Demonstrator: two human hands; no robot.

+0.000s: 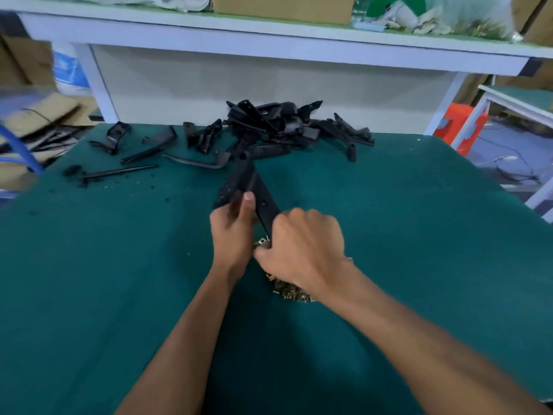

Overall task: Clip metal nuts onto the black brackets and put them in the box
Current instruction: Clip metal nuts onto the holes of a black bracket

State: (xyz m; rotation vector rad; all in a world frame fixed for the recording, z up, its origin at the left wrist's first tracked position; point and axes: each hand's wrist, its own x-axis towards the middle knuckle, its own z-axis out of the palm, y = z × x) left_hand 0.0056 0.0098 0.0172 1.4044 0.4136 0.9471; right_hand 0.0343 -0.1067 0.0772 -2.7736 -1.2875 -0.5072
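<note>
- Bracket (244,182), black and long, being held just above the green mat (119,265) at table centre, directly ahead of both hands.
- Running with its long axis away from the body, far end pointing toward the heap of loose brackets (278,124) at the back edge, near end dipping down between the hands.
- Looking folded or two-legged, one leg going to each hand; blur making the exact form hard to read.
- Left hand (235,232) gripping the left leg near its lower end, thumb pressing up along the inner face, fingers curling round the outer edge.
- Right hand (302,250) lying curled, knuckles up, over the near end of the right leg; fingertips hidden beneath, so no telling whether pinching a nut, the bracket end, or both.
- Hands sitting close together, nearly touching at the bracket's near end.
- Metal nuts (291,290) lying in a small brassy pile on the mat right under the right hand and wrist, one or two glinting between the hands.
- Right hand being nearer to the nuts, left being the steadier on the bracket; judging the step as seating a nut on the near end, likely needing a push along the long axis against the left hand's hold.
- Box for finished pieces not being identifiable for certain; cardboard box (282,4) on the white shelf (269,40) standing well apart, possibly unrelated.
</note>
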